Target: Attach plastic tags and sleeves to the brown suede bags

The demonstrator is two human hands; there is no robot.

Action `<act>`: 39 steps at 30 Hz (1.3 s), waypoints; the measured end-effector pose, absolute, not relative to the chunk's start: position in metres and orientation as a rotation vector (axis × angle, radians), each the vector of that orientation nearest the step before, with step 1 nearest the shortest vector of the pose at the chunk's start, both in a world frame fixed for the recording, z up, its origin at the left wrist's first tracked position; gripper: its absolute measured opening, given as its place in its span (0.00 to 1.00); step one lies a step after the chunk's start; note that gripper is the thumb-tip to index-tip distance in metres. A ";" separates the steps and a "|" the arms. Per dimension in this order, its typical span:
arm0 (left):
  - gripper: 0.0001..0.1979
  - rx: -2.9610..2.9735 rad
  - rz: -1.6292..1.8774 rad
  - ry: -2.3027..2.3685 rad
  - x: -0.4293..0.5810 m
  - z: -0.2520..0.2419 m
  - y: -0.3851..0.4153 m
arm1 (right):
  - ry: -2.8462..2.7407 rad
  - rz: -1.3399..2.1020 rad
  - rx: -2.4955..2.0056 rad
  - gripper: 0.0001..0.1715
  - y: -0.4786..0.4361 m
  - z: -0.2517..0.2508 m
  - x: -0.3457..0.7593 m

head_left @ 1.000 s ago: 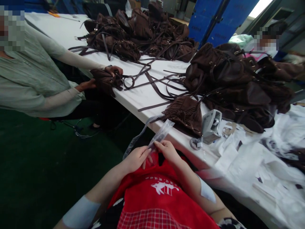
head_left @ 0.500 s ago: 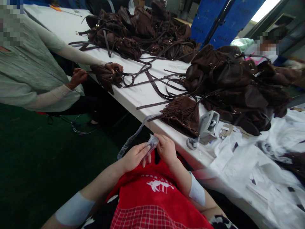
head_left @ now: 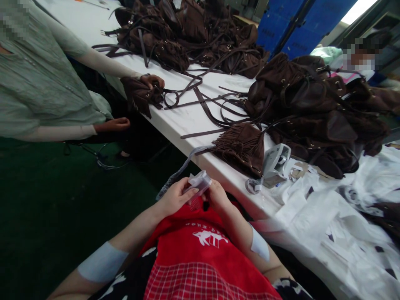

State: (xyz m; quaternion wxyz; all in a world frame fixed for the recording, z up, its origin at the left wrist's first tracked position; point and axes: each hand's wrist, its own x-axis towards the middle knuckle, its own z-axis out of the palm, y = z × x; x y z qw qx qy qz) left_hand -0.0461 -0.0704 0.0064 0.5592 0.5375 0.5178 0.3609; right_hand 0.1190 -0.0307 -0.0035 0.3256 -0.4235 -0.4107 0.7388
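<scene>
In front of my red apron, my left hand (head_left: 177, 195) and my right hand (head_left: 218, 195) are both closed on a strap in thin clear plastic wrap (head_left: 201, 181). A loose flap of the wrap sticks up between them. More of this wrapped strap (head_left: 178, 168) loops up behind my left hand to the table edge. There it meets a dark brown fringed bag (head_left: 242, 148), which lies on the white table beside a grey tape dispenser (head_left: 276, 163). My fingertips are partly hidden behind the wrap.
Brown bags with loose straps are heaped at the back (head_left: 178, 37) and at the right (head_left: 306, 104). Crumpled white wrapping (head_left: 315, 212) covers the near right of the table. At left, a co-worker's hand (head_left: 153, 81) rests on another fringed bag (head_left: 137, 93).
My hands have drawn slightly closer around the wrapped strap, and the plastic flap now stands up more. The co-worker's other hand has dropped away from their bag. The view has shifted slightly.
</scene>
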 end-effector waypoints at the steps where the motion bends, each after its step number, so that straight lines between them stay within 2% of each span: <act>1: 0.20 1.264 0.865 1.203 -0.047 0.007 -0.070 | -1.008 2.014 -1.082 0.24 -0.031 -0.002 0.117; 4: 0.24 1.214 0.915 1.161 -0.049 0.007 -0.070 | -0.760 2.250 -1.041 0.16 -0.030 -0.001 0.115; 6: 0.26 1.166 0.936 1.140 -0.050 0.006 -0.069 | -0.620 2.402 -1.039 0.15 -0.029 -0.001 0.117; 11: 0.30 1.187 0.915 1.092 -0.049 0.002 -0.066 | -0.488 2.789 -0.896 0.20 -0.030 -0.003 0.122; 15: 0.22 1.324 0.877 1.150 -0.050 0.008 -0.064 | -0.729 2.875 -0.876 0.25 -0.031 -0.008 0.117; 17: 0.21 1.290 0.854 1.210 -0.051 0.011 -0.064 | -1.136 2.637 -1.080 0.27 -0.032 -0.008 0.113; 18: 0.22 1.247 0.841 1.240 -0.051 0.012 -0.064 | -1.389 2.383 -1.218 0.28 -0.032 -0.007 0.111; 20: 0.23 1.161 0.806 1.302 -0.050 0.012 -0.063 | -1.854 1.652 -1.448 0.23 -0.033 -0.002 0.111; 22: 0.23 1.122 0.762 1.365 -0.048 0.010 -0.063 | -2.165 0.988 -1.504 0.12 -0.034 0.004 0.113; 23: 0.24 1.115 0.733 1.384 -0.047 0.008 -0.063 | -2.270 0.785 -1.485 0.08 -0.035 0.006 0.114; 25: 0.25 1.117 0.671 1.394 -0.044 0.005 -0.062 | -2.399 0.669 -1.428 0.05 -0.035 0.006 0.117; 28: 0.26 1.169 0.648 1.369 -0.043 0.004 -0.061 | -2.230 0.915 -1.386 0.11 -0.032 -0.003 0.119; 32: 0.23 1.288 0.797 1.369 -0.050 0.005 -0.060 | -1.456 1.593 -1.374 0.16 -0.025 -0.018 0.117; 36: 0.17 1.534 0.864 1.539 -0.049 0.009 -0.061 | -0.798 2.240 -1.182 0.16 -0.024 -0.019 0.108; 39: 0.14 1.787 0.707 1.743 -0.037 0.013 -0.065 | -0.645 2.468 -1.098 0.17 -0.028 -0.016 0.102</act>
